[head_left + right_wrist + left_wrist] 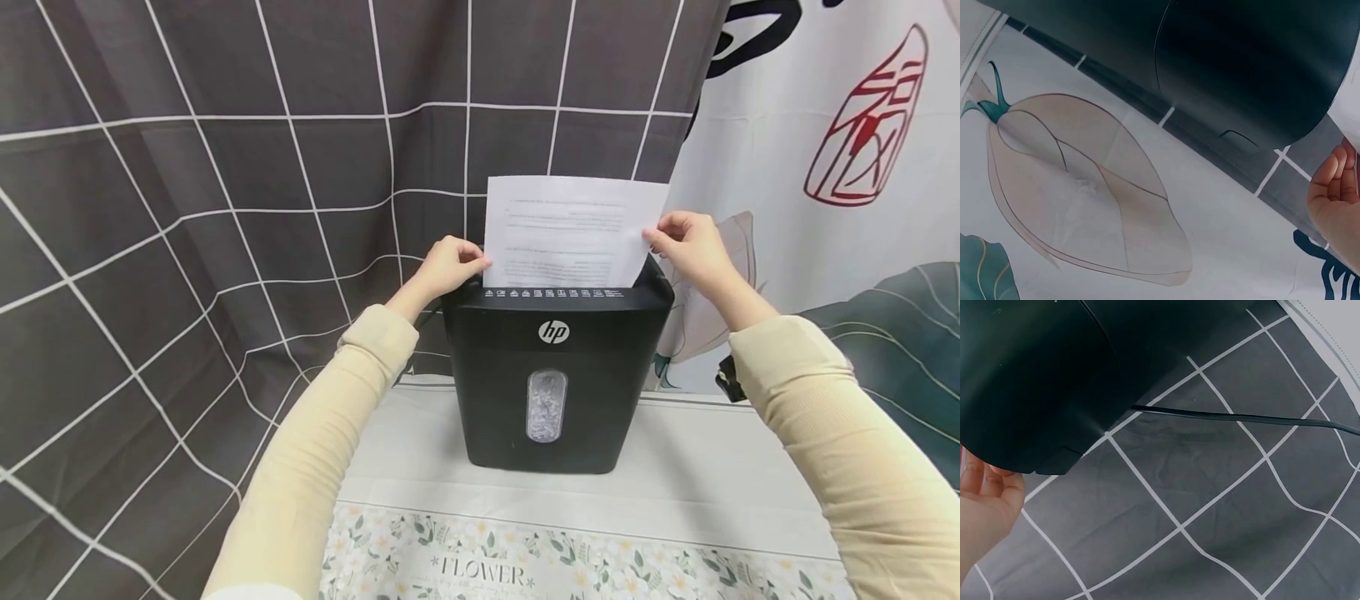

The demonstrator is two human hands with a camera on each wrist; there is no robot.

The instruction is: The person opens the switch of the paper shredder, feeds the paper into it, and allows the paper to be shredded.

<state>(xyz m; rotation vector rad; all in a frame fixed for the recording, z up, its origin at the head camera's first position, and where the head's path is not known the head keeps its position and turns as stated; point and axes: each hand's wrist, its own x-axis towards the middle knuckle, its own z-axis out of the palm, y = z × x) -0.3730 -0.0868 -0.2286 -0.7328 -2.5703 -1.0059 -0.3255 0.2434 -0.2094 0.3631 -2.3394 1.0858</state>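
Note:
A printed sheet of paper (pixel 573 233) stands upright in the top of a black paper shredder (pixel 502 392), its lower edge hidden in the slot. My left hand (pixel 450 267) pinches the sheet's left edge low down, close to the shredder's top. Higher up, the right edge is pinched between thumb and fingers of my right hand (pixel 693 250). In the left wrist view, the left hand (pixel 991 512) is partly hidden behind the shredder's black body (pixel 1035 387). The right wrist view has the right hand (pixel 1338 194) at the paper's edge (pixel 1349 112).
Paper shreds (pixel 547 408) show through the shredder's front window. A black cord (pixel 1235 417) runs from its side. Behind hangs a dark grid-patterned cloth (pixel 315 150), with a white printed curtain (pixel 772 150) to the right. The shredder stands on a white surface (pixel 405 442) with a floral strip in front.

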